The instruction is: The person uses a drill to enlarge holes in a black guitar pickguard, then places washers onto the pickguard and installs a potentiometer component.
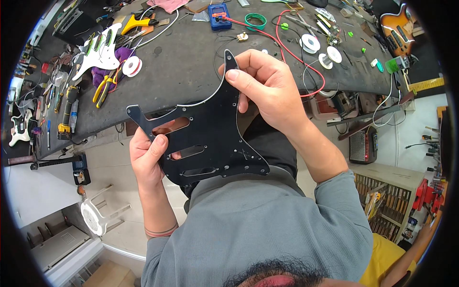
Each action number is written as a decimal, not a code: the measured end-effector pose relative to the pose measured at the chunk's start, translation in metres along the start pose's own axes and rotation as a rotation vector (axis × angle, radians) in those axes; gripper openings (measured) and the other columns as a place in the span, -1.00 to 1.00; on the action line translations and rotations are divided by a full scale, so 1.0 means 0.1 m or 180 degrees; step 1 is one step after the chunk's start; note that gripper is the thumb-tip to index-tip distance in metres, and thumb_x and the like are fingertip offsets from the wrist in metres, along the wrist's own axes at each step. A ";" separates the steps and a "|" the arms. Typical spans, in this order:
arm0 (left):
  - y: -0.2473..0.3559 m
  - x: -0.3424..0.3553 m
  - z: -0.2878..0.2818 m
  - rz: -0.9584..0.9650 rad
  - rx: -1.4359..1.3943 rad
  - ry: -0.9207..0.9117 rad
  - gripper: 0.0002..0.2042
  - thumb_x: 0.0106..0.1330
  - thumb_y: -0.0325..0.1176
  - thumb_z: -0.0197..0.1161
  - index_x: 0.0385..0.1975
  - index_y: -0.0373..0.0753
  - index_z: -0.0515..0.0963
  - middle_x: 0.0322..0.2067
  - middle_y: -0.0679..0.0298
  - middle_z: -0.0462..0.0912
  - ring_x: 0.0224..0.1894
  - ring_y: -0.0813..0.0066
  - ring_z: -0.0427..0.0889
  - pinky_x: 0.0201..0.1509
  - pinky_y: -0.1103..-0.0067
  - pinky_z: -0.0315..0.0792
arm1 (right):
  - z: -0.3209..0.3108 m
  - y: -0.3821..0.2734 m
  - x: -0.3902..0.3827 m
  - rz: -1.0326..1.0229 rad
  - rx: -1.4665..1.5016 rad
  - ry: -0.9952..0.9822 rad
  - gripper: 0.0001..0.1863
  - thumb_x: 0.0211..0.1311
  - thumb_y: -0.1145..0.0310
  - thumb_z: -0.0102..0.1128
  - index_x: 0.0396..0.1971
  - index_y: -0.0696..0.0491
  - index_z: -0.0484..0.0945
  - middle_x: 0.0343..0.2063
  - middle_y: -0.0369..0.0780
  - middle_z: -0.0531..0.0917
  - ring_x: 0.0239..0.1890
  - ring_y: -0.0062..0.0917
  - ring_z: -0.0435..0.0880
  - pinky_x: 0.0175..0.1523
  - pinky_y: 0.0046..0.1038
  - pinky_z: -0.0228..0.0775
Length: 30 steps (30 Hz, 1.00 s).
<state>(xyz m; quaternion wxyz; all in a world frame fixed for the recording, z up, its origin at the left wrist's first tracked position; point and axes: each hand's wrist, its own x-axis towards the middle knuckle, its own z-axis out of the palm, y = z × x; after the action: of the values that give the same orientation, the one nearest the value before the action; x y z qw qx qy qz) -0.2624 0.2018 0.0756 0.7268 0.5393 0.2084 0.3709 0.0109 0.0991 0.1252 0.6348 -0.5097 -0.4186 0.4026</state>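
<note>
The left hand (147, 155) is pinching the black guitar pickguard (210, 134) at its 9 o'clock edge, thumb on top. The right hand (267, 88) is squeezing its 1 o'clock corner. The pickguard is hanging above the lap, near the workbench (191, 71). Holding only the edges is keeping it clean and flat.

Blue multimeter screen (219, 9), far bench edge

Both hands raised, left (147, 158) low, right (265, 86) high, fingers pinched.
</note>
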 end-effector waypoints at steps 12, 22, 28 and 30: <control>-0.06 0.05 -0.03 0.0153 -0.0115 -0.0020 -0.61 0.50 -0.36 0.35 0.16 -0.54 0.53 -0.13 -0.05 0.74 -0.48 0.49 0.69 -0.48 0.62 0.57 | 0.00 0.11 0.05 -0.0368 0.0714 0.0062 -0.69 0.67 0.32 0.12 0.14 0.23 0.65 -0.39 -0.31 0.67 -0.50 -0.69 0.72 -0.38 -0.62 0.55; -0.08 0.05 0.00 0.0062 0.0055 0.0089 -0.62 0.51 -0.36 0.30 0.16 -0.53 0.53 -0.21 -0.03 0.75 -0.53 0.51 0.67 -0.49 0.66 0.54 | 0.04 0.14 0.09 -0.0255 0.0091 0.0058 -0.67 0.61 0.41 0.23 0.21 0.22 0.45 -0.39 -0.36 0.62 -0.46 -0.77 0.58 -0.36 -0.63 0.48; -0.02 0.06 0.04 0.0132 0.0107 0.0233 -0.62 0.53 -0.34 0.26 0.17 -0.52 0.53 -0.19 -0.03 0.74 -0.54 0.52 0.65 -0.48 0.66 0.51 | -0.20 0.29 0.19 -0.0301 0.0464 -0.0045 -0.75 0.74 0.38 -0.09 0.06 0.18 0.57 -0.31 -0.23 0.75 -0.39 -0.58 0.78 -0.30 -0.56 0.56; -0.01 0.11 0.03 0.0176 0.0084 0.0389 -0.63 0.54 -0.33 0.28 0.15 -0.52 0.55 -0.14 -0.01 0.75 -0.53 0.51 0.65 -0.47 0.65 0.53 | -0.26 0.33 0.20 -0.0352 0.0171 0.0370 -0.74 0.66 0.50 -0.13 0.08 0.16 0.57 -0.19 -0.18 0.77 -0.33 -0.52 0.82 -0.15 -0.49 0.61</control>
<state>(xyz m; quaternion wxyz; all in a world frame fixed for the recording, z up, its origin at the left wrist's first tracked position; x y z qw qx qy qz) -0.2533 0.2080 0.0763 0.6950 0.5307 0.2423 0.4203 0.0391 0.1151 0.0922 0.6927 -0.4911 -0.3976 0.3478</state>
